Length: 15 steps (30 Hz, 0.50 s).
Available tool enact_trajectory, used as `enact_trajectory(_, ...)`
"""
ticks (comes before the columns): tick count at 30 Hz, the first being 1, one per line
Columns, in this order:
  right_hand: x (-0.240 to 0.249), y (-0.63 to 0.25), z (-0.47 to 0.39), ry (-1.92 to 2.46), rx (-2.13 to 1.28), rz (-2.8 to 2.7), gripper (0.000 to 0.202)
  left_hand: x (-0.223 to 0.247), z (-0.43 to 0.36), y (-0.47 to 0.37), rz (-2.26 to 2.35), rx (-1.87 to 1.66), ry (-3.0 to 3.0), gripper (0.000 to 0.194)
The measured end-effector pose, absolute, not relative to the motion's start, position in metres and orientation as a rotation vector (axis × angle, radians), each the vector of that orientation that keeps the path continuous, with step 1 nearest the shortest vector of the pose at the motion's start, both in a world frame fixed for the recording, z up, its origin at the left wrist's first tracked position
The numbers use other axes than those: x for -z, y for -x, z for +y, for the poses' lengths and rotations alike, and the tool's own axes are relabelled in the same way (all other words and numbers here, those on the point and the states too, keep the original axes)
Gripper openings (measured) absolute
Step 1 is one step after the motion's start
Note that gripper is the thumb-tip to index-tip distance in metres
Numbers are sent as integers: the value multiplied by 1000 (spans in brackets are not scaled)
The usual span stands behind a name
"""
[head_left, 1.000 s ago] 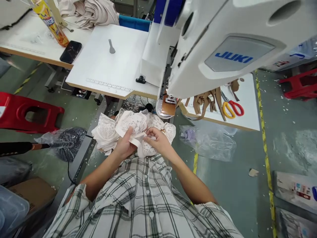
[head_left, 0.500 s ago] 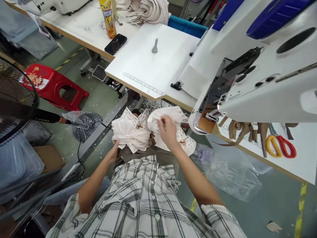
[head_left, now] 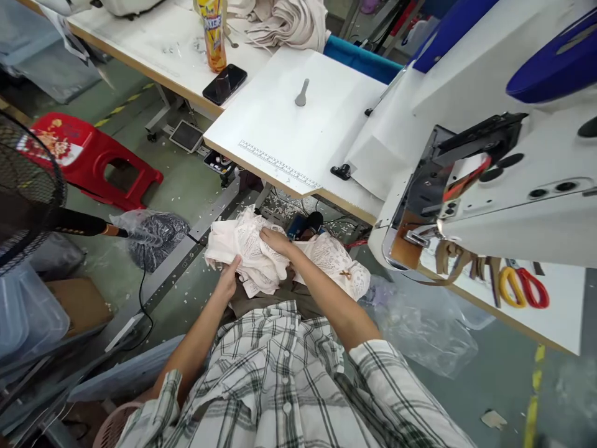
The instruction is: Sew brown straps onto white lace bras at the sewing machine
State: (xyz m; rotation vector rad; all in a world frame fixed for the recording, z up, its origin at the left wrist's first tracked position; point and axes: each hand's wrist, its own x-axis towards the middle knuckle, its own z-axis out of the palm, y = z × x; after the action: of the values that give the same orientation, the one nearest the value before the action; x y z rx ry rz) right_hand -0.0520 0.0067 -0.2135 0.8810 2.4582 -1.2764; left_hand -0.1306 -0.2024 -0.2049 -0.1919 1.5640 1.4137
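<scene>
A bundle of cream lace bras (head_left: 254, 255) lies over my lap, on dark trousers. At its lower left edge, my left hand (head_left: 228, 278) is closed on the fabric, thumb on top. My right hand (head_left: 275, 240) pinches the top of the same bundle, with its fingertips partly hidden by the cloth. Another lace bra (head_left: 342, 264) with a small brown bow rests to the right, under my right forearm, and no hand grips it.
A sewing machine (head_left: 466, 211) stands at the right, beside brown strips and red-yellow scissors (head_left: 525, 286). On the white table (head_left: 275, 118) are a phone (head_left: 224, 84) and drink bottle (head_left: 213, 37). A red stool (head_left: 93, 158) and fan (head_left: 28, 193) are at left.
My right hand has moved left, from the right-hand bra to the left bundle. My left hand has shifted right and up on it. The left bundle is more gathered, its bow now hidden.
</scene>
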Motion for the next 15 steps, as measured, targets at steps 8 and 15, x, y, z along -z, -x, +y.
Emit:
enact_trajectory(8, 172, 35, 1, -1161, 1379, 2548, 32, 159, -153, 111, 1617, -1662, -62, 59)
enact_trajectory(15, 99, -33, 3, -1623, 2004, 2499, 43, 70, -110, 156, 1507, -1732, -196, 59)
